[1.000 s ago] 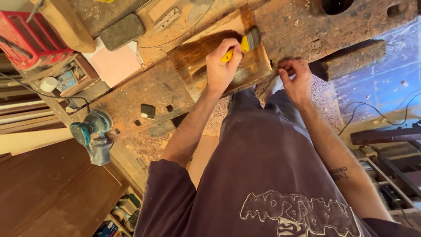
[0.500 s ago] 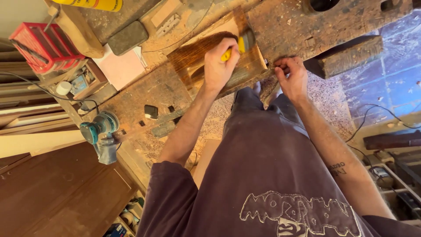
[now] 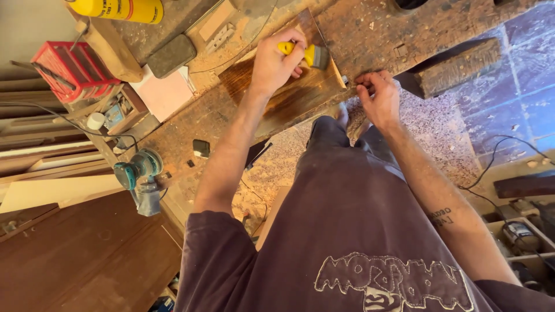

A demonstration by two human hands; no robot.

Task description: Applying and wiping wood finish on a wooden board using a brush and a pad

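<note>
My left hand (image 3: 276, 65) is closed around the yellow handle of a brush (image 3: 312, 55), whose bristles rest on a dark, wet-looking stained wooden board (image 3: 292, 95). The board lies on a dusty workbench (image 3: 370, 29). My right hand (image 3: 378, 98) pinches the board's near corner at the bench edge. My legs and a purple shirt fill the lower part of the view.
A red rack (image 3: 69, 69), a yellow can (image 3: 124, 8), a dark grey block (image 3: 170, 55) and a pink sheet (image 3: 165, 92) sit on the bench to the left. A teal sander (image 3: 139, 173) hangs at the bench edge. A wood block (image 3: 457, 72) and cables lie on the sawdust-covered floor.
My left hand has slid the brush a little across the board. The right hand stays at the board's corner. The view has drifted slightly.
</note>
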